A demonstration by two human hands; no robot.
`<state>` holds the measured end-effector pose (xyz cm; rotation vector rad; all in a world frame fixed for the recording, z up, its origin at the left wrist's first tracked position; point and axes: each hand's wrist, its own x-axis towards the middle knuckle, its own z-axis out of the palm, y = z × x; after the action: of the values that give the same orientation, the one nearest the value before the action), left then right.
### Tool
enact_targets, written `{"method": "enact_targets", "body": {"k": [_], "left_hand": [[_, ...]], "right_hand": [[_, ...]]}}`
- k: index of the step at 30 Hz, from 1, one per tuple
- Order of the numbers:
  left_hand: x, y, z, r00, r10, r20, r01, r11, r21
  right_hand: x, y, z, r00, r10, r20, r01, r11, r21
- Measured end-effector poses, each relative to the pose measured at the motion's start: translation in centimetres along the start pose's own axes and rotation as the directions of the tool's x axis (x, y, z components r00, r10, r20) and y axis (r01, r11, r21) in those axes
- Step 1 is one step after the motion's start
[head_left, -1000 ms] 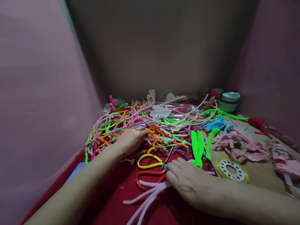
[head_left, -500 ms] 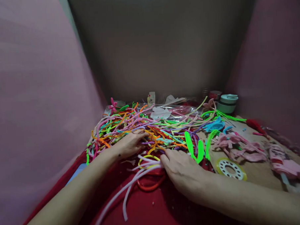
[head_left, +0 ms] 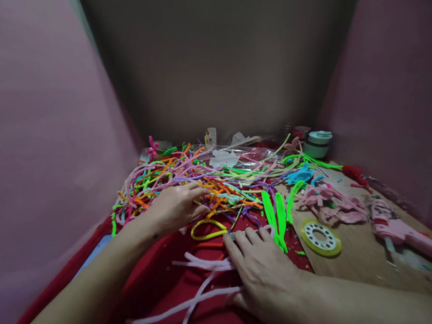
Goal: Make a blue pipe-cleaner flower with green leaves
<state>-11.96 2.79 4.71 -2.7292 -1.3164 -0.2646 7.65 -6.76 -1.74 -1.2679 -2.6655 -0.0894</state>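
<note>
My left hand (head_left: 180, 205) is at the near edge of a tangled pile of coloured pipe cleaners (head_left: 187, 165). Its fingers point right and its thumb is apart from them; nothing shows between them. Lower and to the right, my right hand (head_left: 265, 265) is palm down, with its fingers curled over. Pale lilac pipe cleaners (head_left: 200, 296) stick out to the left from under it. A thin greyish thing shows beneath its fingertips, too covered to name. A bent yellow pipe cleaner (head_left: 207, 235) lies between the hands. Bright green pipe-cleaner loops (head_left: 275, 214) lie just beyond my right fingers.
On the board (head_left: 335, 271) at right are a tape roll (head_left: 320, 237), pink pipe-cleaner pieces (head_left: 332, 202) and a pink glue gun (head_left: 401, 230). A lidded mint jar (head_left: 317, 144) stands behind. Clear plastic packaging (head_left: 251, 155) lies at the back. Red cloth (head_left: 152, 274) covers the front.
The right hand has lowered toward me with the lilac pipe cleaners, which now lie lower and more spread. The left hand has shifted slightly left. The view has moved a little.
</note>
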Motion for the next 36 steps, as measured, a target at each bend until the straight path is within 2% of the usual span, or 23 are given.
{"method": "enact_targets", "body": {"k": [4,6,12,18,20,23,25,28,32,36], "left_hand": [[0.0,1.4,0.2,0.998,-0.059,0.000,0.058,0.979,0.195],[0.2,1.8,0.6,0.996,-0.084,0.017,0.076,0.962,0.262],[1.0,1.6,2.6,0.990,-0.109,0.092,0.079,0.957,0.278],[2.3,0.8,3.1,0.988,-0.087,0.128,0.047,0.956,0.291],[3.0,0.0,2.8,0.990,-0.089,0.111,0.059,0.966,0.253],[4.3,-1.6,2.2,0.991,-0.128,0.040,0.125,0.990,0.058],[5.1,-2.5,1.7,0.986,-0.168,0.017,0.169,0.982,-0.079],[6.2,-3.4,1.3,0.975,-0.221,-0.010,0.216,0.962,-0.166],[7.6,-4.3,1.2,0.958,-0.285,-0.035,0.264,0.922,-0.281],[9.1,-5.0,1.5,0.947,-0.318,-0.041,0.275,0.873,-0.402]], "right_hand": [[-0.2,0.5,-0.2,0.999,-0.035,-0.019,0.034,0.997,-0.066],[-0.3,1.0,-0.3,1.000,-0.003,-0.002,0.003,0.991,-0.131],[-1.1,2.7,-0.7,0.980,0.191,0.049,-0.171,0.947,-0.272],[-0.9,2.5,-1.6,0.981,0.180,0.077,-0.164,0.970,-0.179],[-0.9,2.1,-2.1,0.984,0.150,0.091,-0.136,0.979,-0.150],[-1.1,1.9,-2.9,0.993,0.075,0.089,-0.066,0.993,-0.099],[-1.1,2.0,-3.5,0.995,0.027,0.091,-0.023,0.999,-0.047],[-0.3,2.6,-4.4,0.994,0.004,0.108,-0.003,1.000,-0.007],[3.0,4.7,-4.7,0.995,-0.034,0.098,0.035,0.999,-0.015],[7.1,7.0,-3.7,0.996,-0.080,0.040,0.081,0.996,-0.022]]}}
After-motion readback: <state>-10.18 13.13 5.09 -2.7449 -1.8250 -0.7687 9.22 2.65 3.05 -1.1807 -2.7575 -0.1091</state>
